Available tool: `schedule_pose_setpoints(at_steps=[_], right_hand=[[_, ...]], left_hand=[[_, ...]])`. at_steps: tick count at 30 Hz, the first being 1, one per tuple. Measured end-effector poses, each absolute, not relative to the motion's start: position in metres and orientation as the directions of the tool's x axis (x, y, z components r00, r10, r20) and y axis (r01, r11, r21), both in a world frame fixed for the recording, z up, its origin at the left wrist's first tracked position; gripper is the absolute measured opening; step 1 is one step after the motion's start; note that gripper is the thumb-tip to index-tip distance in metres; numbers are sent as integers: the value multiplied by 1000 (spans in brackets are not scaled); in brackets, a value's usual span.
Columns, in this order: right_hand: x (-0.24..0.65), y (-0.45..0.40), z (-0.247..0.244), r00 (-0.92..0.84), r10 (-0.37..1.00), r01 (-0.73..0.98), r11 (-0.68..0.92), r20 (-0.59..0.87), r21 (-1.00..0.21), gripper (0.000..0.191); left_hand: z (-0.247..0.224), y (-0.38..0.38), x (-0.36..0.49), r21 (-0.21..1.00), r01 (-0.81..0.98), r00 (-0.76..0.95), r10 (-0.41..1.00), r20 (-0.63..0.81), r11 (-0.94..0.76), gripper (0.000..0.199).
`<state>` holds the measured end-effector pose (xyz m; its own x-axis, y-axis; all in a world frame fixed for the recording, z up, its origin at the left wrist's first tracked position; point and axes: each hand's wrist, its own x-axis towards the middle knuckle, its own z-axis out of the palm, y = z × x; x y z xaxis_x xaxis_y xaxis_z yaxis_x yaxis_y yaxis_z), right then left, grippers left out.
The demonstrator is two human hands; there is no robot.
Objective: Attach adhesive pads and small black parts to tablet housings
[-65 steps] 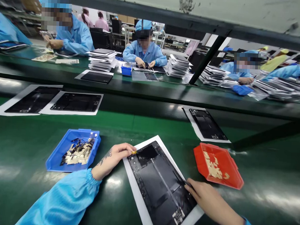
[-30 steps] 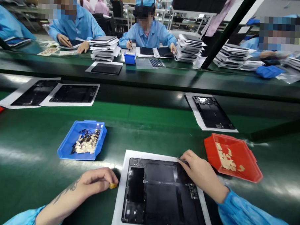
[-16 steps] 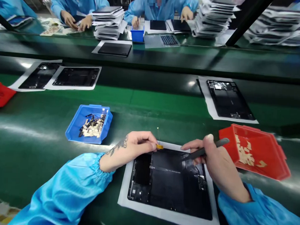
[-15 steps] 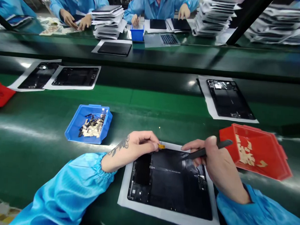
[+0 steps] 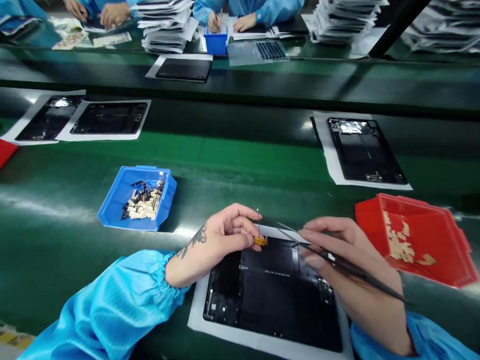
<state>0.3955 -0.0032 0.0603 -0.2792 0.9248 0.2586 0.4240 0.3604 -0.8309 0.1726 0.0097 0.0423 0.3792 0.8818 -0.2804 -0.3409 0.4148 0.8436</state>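
Several streaks of light shine on the glossy green belt (image 5: 41, 256), which carries white sheets with black tablet frames. Across it, at a second bench, co-workers (image 5: 247, 2) in blue smocks sit by tall stacks of frames (image 5: 165, 20). A black post (image 5: 401, 22) rises at upper right, and yellow-and-black floor tape (image 5: 6, 340) shows at lower left. Any small labels on the frames are too small to read.

The nearest frame (image 5: 275, 293) lies on its white sheet (image 5: 270, 340), directly before the person. The left hand (image 5: 217, 240) sits at its top edge, fingers curled and pinching a small amber strip (image 5: 260, 241). The right hand (image 5: 351, 270) grips dark tweezers (image 5: 340, 263) across its fingers, their tips reaching over the frame's top edge, close to the strip. A blue tray (image 5: 107, 206) of beige and black bits sits to the left; a red tray (image 5: 386, 199) of beige scraps sits to the right.
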Motion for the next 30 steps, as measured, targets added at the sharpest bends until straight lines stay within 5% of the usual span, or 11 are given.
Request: schedule_pose_setpoints(at_steps=[5,12,17,23,30], right_hand=[[395,-6,63,-427,847,405,493,317,-770,27],[393,-10,73,-422,809,306,552,409,-776,23],[392,-13,73,-539,677,395,728,501,-560,18],[391,-20,69,-572,662,406,741,484,-535,41],[392,-20,65,-596,659,417,743,459,-524,27]], left_hand=[[46,3,173,814,-383,401,872,-280,437,53],[52,-3,173,782,-414,393,867,-308,465,74],[55,-3,171,775,-392,397,851,-343,496,74],[56,-1,171,722,-400,410,815,-409,564,69],[54,-1,172,681,-408,435,785,-441,608,61]])
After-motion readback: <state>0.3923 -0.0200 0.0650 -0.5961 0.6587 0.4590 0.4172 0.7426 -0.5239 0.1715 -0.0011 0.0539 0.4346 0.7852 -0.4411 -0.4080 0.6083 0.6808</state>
